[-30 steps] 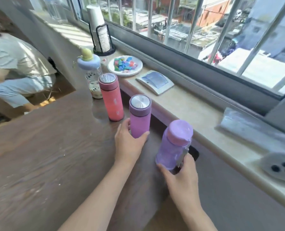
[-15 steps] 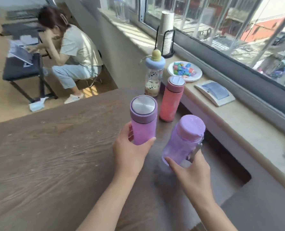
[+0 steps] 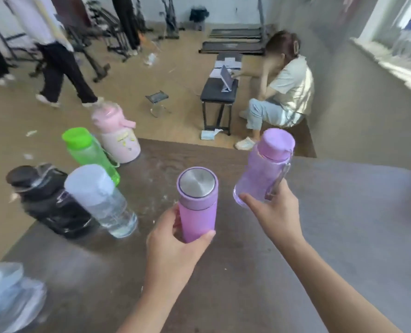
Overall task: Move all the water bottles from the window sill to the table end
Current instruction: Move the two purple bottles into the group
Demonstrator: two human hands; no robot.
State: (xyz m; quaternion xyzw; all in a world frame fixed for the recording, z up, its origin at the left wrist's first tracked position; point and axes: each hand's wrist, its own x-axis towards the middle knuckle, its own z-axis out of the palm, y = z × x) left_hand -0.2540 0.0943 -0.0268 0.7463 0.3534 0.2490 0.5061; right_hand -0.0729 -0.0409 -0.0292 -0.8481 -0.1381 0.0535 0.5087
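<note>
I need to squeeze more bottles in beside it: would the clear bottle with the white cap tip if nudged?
Probably fairly easily. The clear bottle looks tall for its narrow base, and its large white cap puts bulk up high. It seems mostly empty, so likely light and quick to slide or topple. The black bottle close beside it might stop a fall that way.

Workroom or studio: bare wood floor (image 3: 132, 75), stands and tripods (image 3: 118, 27), low bench (image 3: 220, 92), floor mats (image 3: 233, 39).

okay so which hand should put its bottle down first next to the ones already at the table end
Left, probably. The left hand holds the flask nearer the standing bottles, beside the clear bottle. The right hand holds its purple bottle farther away.
</note>
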